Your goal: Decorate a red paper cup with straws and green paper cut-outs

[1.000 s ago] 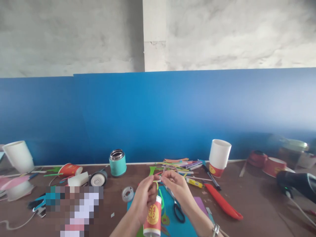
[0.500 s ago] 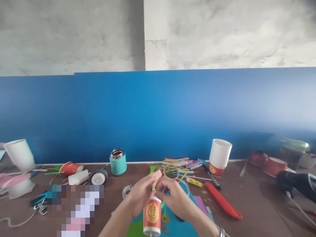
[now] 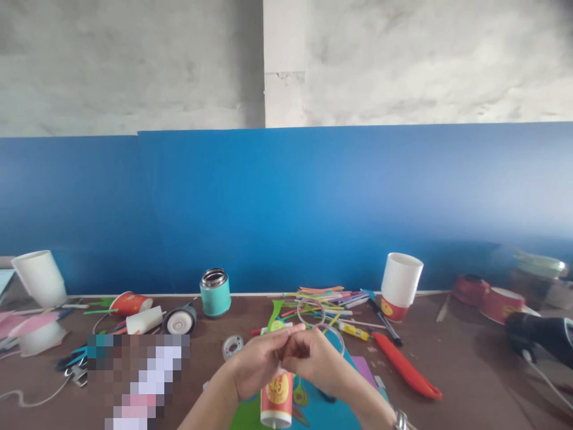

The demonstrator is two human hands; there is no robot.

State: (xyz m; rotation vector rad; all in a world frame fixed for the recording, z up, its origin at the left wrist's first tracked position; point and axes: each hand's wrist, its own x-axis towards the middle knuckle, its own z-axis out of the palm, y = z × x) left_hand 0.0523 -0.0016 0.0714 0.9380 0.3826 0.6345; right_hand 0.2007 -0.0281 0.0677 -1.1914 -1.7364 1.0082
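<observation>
Both my hands meet over a red paper cup [image 3: 276, 399] with a gold emblem, low in the middle of the view. My left hand [image 3: 257, 361] curves over the cup's upper end, fingers long and pressed together. Its thumb is hidden. Against those fingers, my right hand [image 3: 311, 357] is closed in a pinch; what it pinches, if anything, is covered. A short clear stub pokes from the cup's lower end. Just beyond my fingers, a green strip [image 3: 274, 313] and a round yellow-green piece show.
Beneath lies a blue and green sheet [image 3: 308, 412]. Behind are colourful sticks [image 3: 331, 298], a tape roll [image 3: 232, 347] and a yellow cutter [image 3: 355, 331]. At right are a red handle-shaped object [image 3: 407, 367] and stacked cups [image 3: 401, 280]; a turquoise flask [image 3: 215, 294] stands left.
My left fingers have lowered and flattened over the cup's top, covering the small green bit seen before. The green strip and round piece behind show more now. My right hand stays close.
</observation>
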